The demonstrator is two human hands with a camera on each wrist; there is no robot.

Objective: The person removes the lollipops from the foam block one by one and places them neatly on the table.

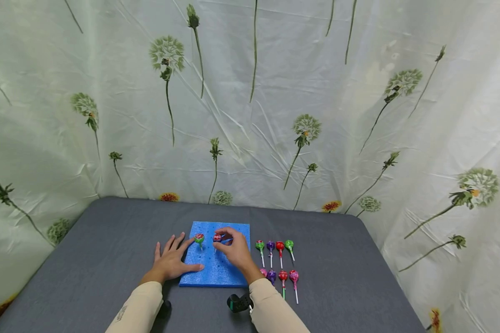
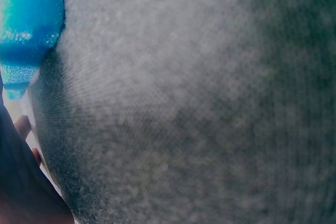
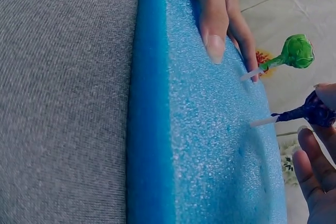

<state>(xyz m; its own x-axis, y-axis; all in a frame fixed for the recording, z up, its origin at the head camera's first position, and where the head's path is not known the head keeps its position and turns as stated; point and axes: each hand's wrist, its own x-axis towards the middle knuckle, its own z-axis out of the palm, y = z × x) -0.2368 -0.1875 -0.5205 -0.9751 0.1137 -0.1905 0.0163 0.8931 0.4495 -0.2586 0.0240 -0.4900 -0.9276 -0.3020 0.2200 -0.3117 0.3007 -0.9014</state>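
Observation:
A blue foam board [image 1: 191, 276] with small holes lies on the table. My left hand [image 1: 168, 264] rests spread over its left side, thumb across the near part and index finger close to a green-wrapped lollipop [image 1: 199, 237]. That lollipop stands upright, its white stick in the board. My right hand [image 1: 235, 252] pinches the head of a dark purple lollipop [image 3: 316, 109] between thumb and fingers. This lollipop's stick meets the board's surface; how deep it sits I cannot tell. The left wrist view catches only the foam's edge [image 2: 31, 9] and a dark part of the hand.
Right of the board, lollipops lie in two rows, including a red one [image 1: 280, 246], a green one [image 1: 289, 245] and a pink one [image 1: 294, 276]. A black device [image 1: 238, 303] is at my right wrist. Behind the grey table [image 1: 329, 259] hangs a flowered curtain [image 1: 250, 115].

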